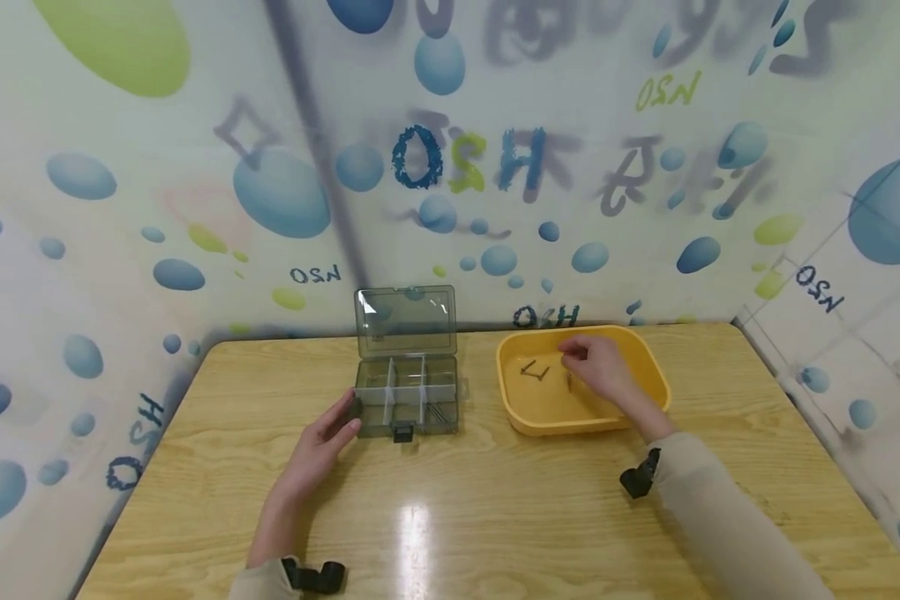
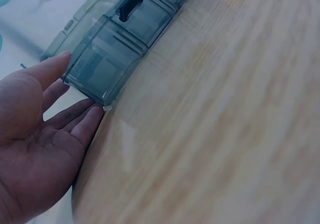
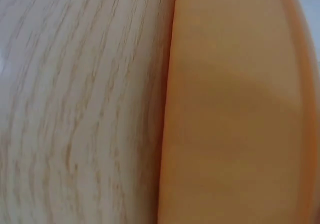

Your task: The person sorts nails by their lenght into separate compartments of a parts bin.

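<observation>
A clear grey divided organizer box (image 1: 408,396) stands with its lid (image 1: 407,321) raised. Thin dark screw- or nail-like pieces (image 1: 438,412) lie in its front right compartment. My left hand (image 1: 321,440) rests at the box's left side, thumb and fingers touching its corner, as the left wrist view also shows. Inside a yellow tray (image 1: 521,421) my right hand (image 1: 600,367) reaches down with bent fingers; whether its fingertips pinch anything is too small to tell. Several similar thin pieces (image 1: 543,373) lie on the tray floor, one just below the right fingers.
Both containers stand near the back of the wooden table (image 1: 487,517), close to a patterned wall covering (image 1: 487,233). A black latch (image 1: 402,432) hangs on the box's front. The right wrist view shows mainly the tray's outer wall (image 3: 230,109).
</observation>
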`<action>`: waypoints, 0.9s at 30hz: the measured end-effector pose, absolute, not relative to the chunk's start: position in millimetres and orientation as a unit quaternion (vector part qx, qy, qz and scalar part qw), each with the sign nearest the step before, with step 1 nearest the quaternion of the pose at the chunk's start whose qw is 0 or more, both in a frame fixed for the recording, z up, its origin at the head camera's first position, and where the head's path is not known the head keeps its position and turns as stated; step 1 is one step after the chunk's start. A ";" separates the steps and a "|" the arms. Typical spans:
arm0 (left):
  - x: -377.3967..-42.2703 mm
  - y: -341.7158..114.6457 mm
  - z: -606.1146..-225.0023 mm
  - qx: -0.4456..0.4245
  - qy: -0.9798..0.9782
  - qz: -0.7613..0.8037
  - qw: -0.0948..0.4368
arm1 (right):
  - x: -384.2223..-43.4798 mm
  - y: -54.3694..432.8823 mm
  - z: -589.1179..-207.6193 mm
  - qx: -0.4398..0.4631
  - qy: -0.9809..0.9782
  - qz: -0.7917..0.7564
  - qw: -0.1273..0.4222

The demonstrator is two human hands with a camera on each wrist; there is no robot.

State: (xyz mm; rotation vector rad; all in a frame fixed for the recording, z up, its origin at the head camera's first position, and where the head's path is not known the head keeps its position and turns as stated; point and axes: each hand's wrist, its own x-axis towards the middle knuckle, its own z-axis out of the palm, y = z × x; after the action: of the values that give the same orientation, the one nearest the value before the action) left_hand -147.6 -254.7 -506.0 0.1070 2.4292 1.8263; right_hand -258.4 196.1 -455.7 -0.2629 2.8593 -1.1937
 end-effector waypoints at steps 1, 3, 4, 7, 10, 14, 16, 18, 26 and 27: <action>-147.6 -254.5 -505.6 0.035 0.797 0.600 0.051 | -259.1 197.7 -456.2 -0.079 0.922 -0.379 0.011; -147.7 -254.0 -504.8 0.035 0.796 0.602 0.053 | -260.9 200.5 -457.5 -0.065 0.927 -0.370 -0.003; -147.9 -253.8 -504.5 0.036 0.795 0.603 0.054 | -261.9 201.9 -458.5 -0.058 0.929 -0.365 -0.007; -148.4 -253.1 -505.2 0.035 0.795 0.602 0.056 | -264.0 205.3 -461.9 -0.051 0.937 -0.345 -0.016; -148.1 -252.6 -505.5 0.033 0.798 0.599 0.052 | -266.4 208.2 -464.6 -0.056 0.942 -0.331 -0.017; -146.9 -253.2 -504.3 0.027 0.802 0.594 0.049 | -269.2 209.4 -466.1 -0.070 0.941 -0.329 -0.019; -146.7 -253.4 -504.1 0.026 0.804 0.592 0.053 | -270.8 209.6 -466.7 -0.069 0.941 -0.331 -0.016; -146.7 -253.2 -503.9 0.024 0.804 0.591 0.057 | -272.7 209.5 -467.6 -0.064 0.942 -0.329 -0.006; -147.4 -252.9 -503.4 0.024 0.803 0.592 0.057 | -279.8 210.5 -475.0 -0.033 0.944 -0.325 0.041; -147.4 -252.9 -503.4 0.025 0.804 0.592 0.057 | -279.7 210.6 -475.0 -0.032 0.944 -0.324 0.043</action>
State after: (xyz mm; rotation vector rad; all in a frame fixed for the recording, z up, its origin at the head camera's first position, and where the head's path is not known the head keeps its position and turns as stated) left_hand -147.4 -252.9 -503.4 0.0745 2.4374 1.7942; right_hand -279.7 210.6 -475.0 -0.0979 2.8887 -0.9925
